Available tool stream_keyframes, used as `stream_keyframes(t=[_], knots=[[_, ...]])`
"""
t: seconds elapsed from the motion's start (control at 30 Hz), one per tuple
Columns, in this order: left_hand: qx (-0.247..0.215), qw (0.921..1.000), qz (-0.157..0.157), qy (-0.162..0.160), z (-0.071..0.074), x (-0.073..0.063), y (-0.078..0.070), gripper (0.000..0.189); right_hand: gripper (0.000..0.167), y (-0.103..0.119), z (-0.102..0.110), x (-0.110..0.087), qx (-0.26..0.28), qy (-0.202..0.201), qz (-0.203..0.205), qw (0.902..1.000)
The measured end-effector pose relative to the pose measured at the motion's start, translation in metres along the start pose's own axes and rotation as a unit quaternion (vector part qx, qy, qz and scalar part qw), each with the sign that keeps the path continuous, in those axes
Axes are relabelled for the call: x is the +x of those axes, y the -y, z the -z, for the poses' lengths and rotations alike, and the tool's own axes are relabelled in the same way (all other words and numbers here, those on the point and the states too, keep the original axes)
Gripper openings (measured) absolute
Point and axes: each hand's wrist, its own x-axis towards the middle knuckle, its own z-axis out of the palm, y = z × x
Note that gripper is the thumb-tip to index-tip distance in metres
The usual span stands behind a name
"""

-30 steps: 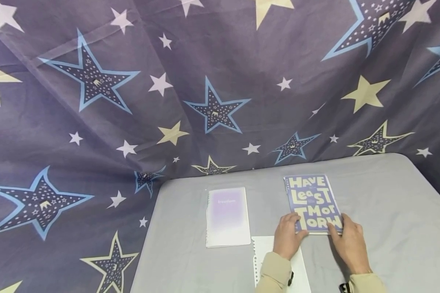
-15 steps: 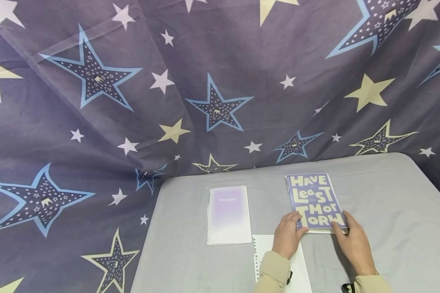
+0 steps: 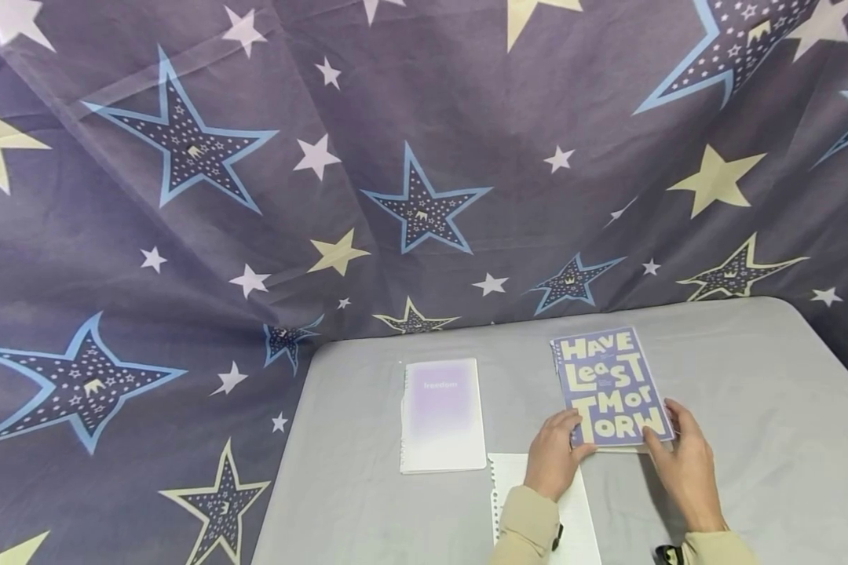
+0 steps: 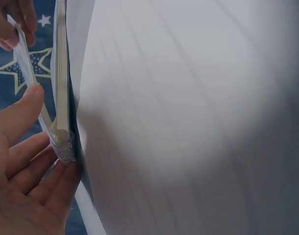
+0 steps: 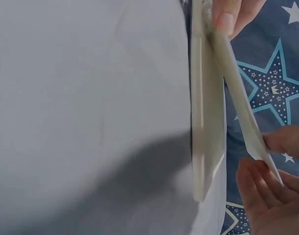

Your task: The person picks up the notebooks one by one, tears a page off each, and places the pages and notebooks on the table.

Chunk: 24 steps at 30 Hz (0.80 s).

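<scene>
A spiral notebook [image 3: 611, 383] with a blue-purple cover and large cream letters lies at the right of the table, partly opened. My left hand [image 3: 553, 457] holds its bound edge near the bottom left corner. In the left wrist view the thumb lies on the upper part and the fingers reach the spiral binding [image 4: 66, 147]. My right hand [image 3: 687, 467] pinches the free side of a lifted section [image 5: 247, 122], thumb on one face and fingers on the other. That section stands at an angle from the thicker block of pages [image 5: 206, 122] on the table.
A white and purple notebook [image 3: 443, 439] lies to the left. A loose sheet with a punched edge [image 3: 575, 526] lies partly under my left forearm. The table has a grey cloth [image 3: 346, 502]. A dark curtain with stars [image 3: 466, 102] hangs behind.
My right hand has raised the notebook's right side off the pages below, tilting the cover up. My left hand stays at the bound edge. The view has shifted slightly.
</scene>
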Motion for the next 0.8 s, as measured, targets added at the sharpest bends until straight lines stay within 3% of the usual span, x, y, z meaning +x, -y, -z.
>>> stream_keyframes(t=[0.33,0.8], knots=[[-0.043,0.9986,0.023,0.019,0.009,0.001,-0.002,0.044,0.061,0.012,-0.005,-0.005,0.025,-0.018,0.02,0.9993],[-0.06,0.9976,0.031,0.012,0.009,-0.001,-0.002,0.037,0.054,0.029,-0.011,-0.007,0.087,-0.029,0.071,0.9933]])
